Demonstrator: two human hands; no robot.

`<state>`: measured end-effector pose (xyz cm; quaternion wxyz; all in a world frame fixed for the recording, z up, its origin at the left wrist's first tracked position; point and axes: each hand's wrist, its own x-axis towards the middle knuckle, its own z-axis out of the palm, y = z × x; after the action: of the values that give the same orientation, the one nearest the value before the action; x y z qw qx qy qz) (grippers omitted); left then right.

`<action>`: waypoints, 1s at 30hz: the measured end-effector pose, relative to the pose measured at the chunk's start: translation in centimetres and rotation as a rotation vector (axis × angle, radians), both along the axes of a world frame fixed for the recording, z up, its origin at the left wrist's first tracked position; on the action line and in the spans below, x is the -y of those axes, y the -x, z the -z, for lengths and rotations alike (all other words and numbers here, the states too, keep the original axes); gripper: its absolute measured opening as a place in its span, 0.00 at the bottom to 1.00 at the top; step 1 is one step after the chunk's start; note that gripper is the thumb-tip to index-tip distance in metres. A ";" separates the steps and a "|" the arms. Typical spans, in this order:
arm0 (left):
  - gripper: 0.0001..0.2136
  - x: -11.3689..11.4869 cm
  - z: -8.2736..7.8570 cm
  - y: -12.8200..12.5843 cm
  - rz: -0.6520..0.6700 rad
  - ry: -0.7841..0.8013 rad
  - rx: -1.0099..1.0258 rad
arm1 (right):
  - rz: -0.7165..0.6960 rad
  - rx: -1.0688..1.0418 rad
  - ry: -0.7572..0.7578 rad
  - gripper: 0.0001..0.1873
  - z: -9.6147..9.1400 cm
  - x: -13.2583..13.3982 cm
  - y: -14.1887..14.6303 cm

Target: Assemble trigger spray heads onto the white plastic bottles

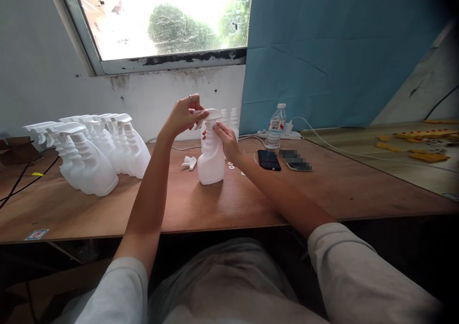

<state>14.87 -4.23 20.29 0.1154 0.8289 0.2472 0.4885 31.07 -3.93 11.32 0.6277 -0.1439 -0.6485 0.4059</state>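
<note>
A white plastic spray bottle [211,164] stands upright on the wooden table in front of me, its trigger head on top. My left hand [185,114] pinches the nozzle end of that head from the left. Around the bottle's neck, my right hand [226,140] is closed from the right side. Left of the bottle's base lies a loose white trigger piece [189,162]. Small white rings [231,167] are scattered just right of the bottle. Behind it, more white bottle necks [234,117] show, partly hidden by the front bottle and my right hand.
Several white spray bottles with trigger heads [96,171] stand grouped on the left of the table [247,209]. At the right are a clear water bottle [276,127], a dark phone [268,160], a second flat device [299,164] and a power strip [293,135] with a white cable.
</note>
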 end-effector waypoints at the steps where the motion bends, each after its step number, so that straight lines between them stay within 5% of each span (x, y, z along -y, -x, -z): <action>1: 0.13 0.1 0.1 0.1 -0.001 0.007 -0.003 | -0.034 0.008 0.010 0.22 0.0 0.1 -0.1; 7: 0.14 0.8 0.2 0.2 -0.002 0.024 -0.038 | 0.027 -0.075 0.065 0.27 -0.1 0.1 0.0; 11: 0.15 1.1 0.1 0.0 0.016 0.047 -0.053 | -0.052 -0.007 0.069 0.24 -0.3 0.3 0.1; 16: 0.15 1.1 0.0 0.1 0.031 0.042 -0.072 | 0.118 0.003 0.036 0.24 -0.5 0.4 0.4; 20: 0.14 0.6 0.2 0.3 0.020 0.008 -0.075 | -0.007 0.045 0.036 0.23 -0.3 0.5 0.3; 25: 0.13 0.3 0.3 0.3 0.052 -0.002 -0.059 | 0.130 -0.008 0.060 0.25 -0.2 0.3 0.4; 30: 0.13 0.3 0.4 0.3 0.055 0.034 -0.020 | -0.034 0.029 0.035 0.24 -0.1 0.4 0.1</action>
<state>14.52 -4.53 19.88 0.1406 0.8381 0.2337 0.4724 30.94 -4.31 11.39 0.6087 -0.1496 -0.6525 0.4259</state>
